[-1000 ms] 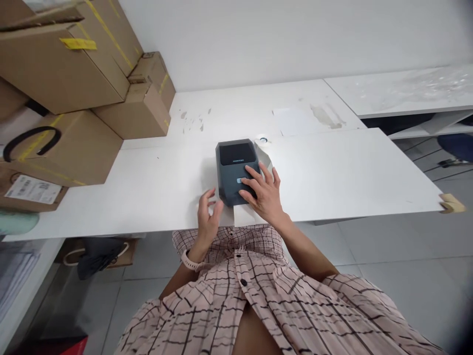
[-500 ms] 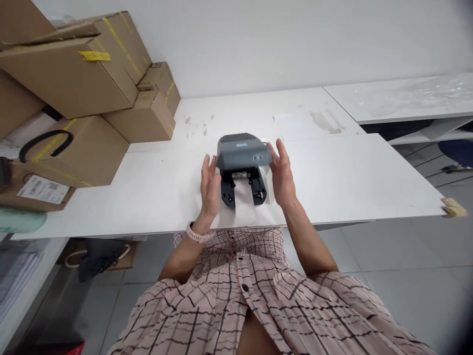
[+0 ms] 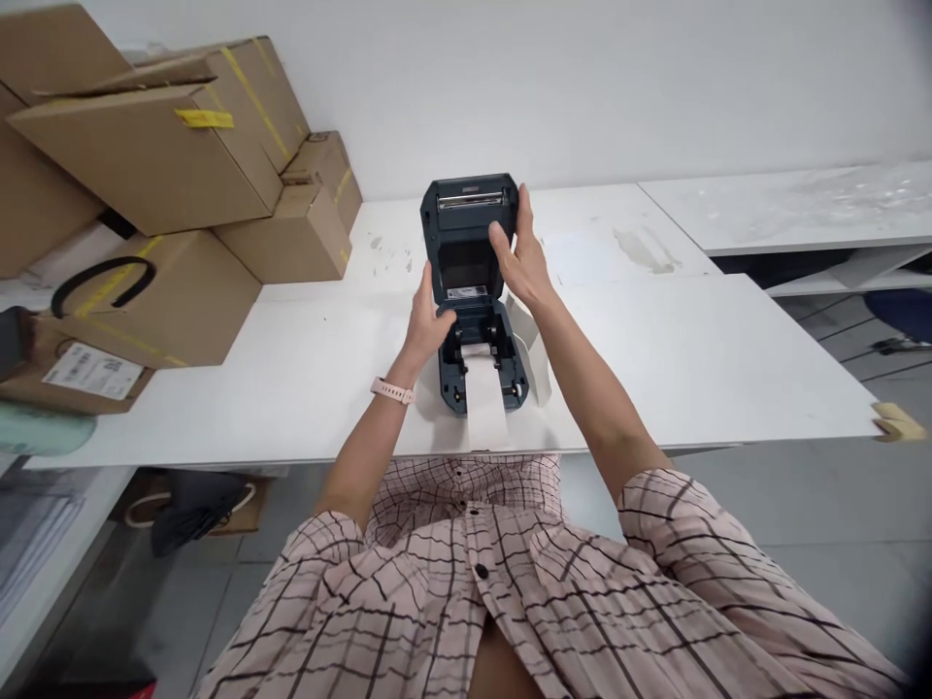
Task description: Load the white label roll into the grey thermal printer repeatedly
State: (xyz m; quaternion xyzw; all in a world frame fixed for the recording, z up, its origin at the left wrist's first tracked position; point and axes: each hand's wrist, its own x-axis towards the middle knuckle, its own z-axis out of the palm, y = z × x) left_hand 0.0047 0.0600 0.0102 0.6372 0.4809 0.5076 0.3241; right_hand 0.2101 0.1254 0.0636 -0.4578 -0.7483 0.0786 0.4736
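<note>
Printer on the desk, near its front edge, with the lid swung up and back, its inner side facing the person. From where I stand, the right hand has the lid's right edge between thumb and fingers, thumb on the inner face. The left hand is at the left side by the hinge, thumb parted from the fingers; I cannot tell whether it grips.

I'd steady the body low down and move the lid by its edges, slowly, never forcing the hinge. Thumbs are best off the shiny bar near the lid's top and out of the hinge gap. The paper strip runs out over the front; I'd leave it flat and straight.

No brand is readable. A pale sticker inside the lid and a white label on a box carry print too small to read.
</note>
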